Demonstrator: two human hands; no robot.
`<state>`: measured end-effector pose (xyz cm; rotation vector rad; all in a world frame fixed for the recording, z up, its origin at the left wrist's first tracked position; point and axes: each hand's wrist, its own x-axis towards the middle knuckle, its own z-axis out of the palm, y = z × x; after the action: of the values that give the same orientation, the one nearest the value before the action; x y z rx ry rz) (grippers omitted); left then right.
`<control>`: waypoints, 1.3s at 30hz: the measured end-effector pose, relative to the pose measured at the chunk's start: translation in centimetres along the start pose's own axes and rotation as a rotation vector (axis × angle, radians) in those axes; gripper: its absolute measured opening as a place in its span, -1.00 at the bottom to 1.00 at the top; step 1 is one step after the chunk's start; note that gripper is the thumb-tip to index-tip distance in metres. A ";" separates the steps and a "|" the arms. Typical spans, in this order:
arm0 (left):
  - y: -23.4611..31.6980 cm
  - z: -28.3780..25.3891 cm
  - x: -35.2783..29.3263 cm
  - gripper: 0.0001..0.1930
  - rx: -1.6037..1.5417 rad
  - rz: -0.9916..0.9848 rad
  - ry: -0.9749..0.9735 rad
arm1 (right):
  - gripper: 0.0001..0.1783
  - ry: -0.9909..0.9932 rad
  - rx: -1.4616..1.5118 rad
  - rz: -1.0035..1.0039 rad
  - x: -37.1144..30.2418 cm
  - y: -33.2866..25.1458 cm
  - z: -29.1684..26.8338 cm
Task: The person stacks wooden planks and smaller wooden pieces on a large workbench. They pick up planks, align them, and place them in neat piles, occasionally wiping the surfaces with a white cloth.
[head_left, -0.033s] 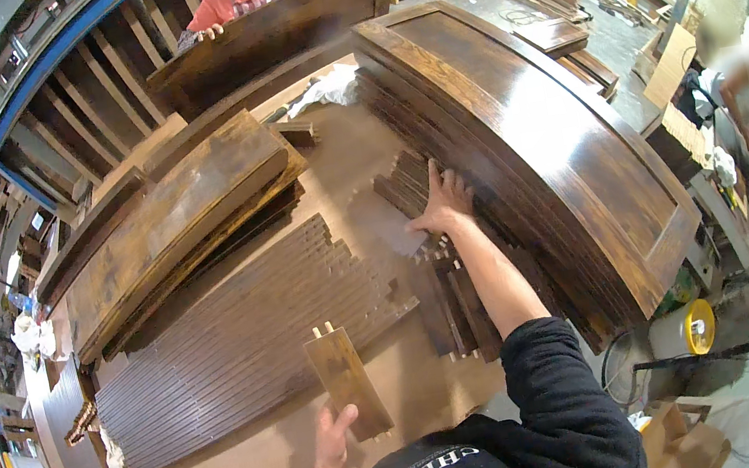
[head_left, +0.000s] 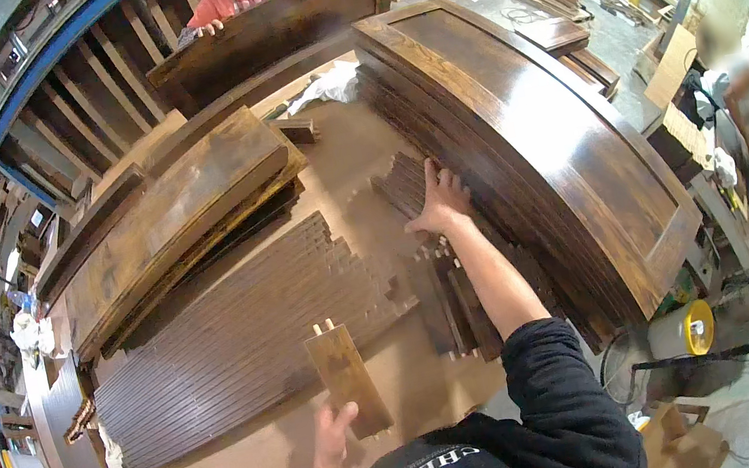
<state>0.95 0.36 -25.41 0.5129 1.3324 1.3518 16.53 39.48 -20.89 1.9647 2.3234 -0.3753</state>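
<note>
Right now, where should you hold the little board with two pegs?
The little board is probably best pinched by its left edge, towards the plain near end, coming from the left. Two pegs stick out of its far end, so this avoids them, and the flat face suits a thumb. The left hand holds it there.

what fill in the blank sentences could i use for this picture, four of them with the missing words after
1. The left hand holds a short board with ____ pale pegs at its far end.
2. The other hand, on the small dark pieces, is the person's ____ hand.
3. The long slats lie to the ____ of the framed panels.
4. The bucket at the lower right has a ____ rim.

Missing words: two; right; left; yellow.
</note>
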 end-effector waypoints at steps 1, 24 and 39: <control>-0.1 0.0 0.3 -0.56 0.010 -0.007 0.003 | 0.43 0.016 -0.017 -0.044 -0.7 -0.5 -0.4; 8.9 17.1 27.1 -0.18 0.010 -0.058 0.021 | 0.23 0.209 0.169 -0.007 2.9 2.9 2.8; 7.2 19.0 31.2 -0.02 -0.079 -0.125 0.034 | 0.40 0.133 0.335 -0.178 2.9 2.8 2.5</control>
<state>5.66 37.26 -25.71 0.3488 1.3111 1.3089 18.52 42.12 -24.35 1.9732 2.6795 -0.7106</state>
